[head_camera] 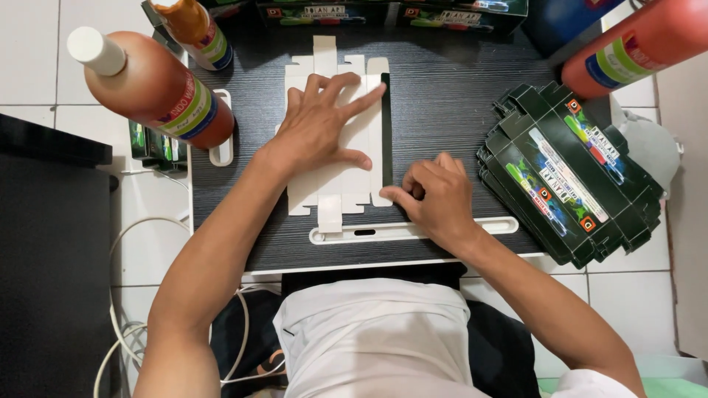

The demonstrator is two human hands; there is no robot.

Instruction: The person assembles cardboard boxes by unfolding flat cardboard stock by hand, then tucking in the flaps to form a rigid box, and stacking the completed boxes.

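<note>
A flat, unfolded white carton blank (pixel 369 140) lies printed side down on the dark wood-grain lap table (pixel 450 96). My left hand (pixel 324 121) presses flat on the blank's middle with fingers spread. My right hand (pixel 435 197) rests at the blank's lower right edge. Its fingers are curled, and thumb and forefinger pinch the edge of the folded-over dark side flap (pixel 386 129).
A stack of flat dark green printed cartons (pixel 568 173) sits on the table's right side. Orange-red bottles stand at upper left (pixel 158 88), top (pixel 195 29) and upper right (pixel 634 48). Assembled boxes (pixel 391 13) line the far edge. White cables (pixel 125 324) trail on the tiled floor at left.
</note>
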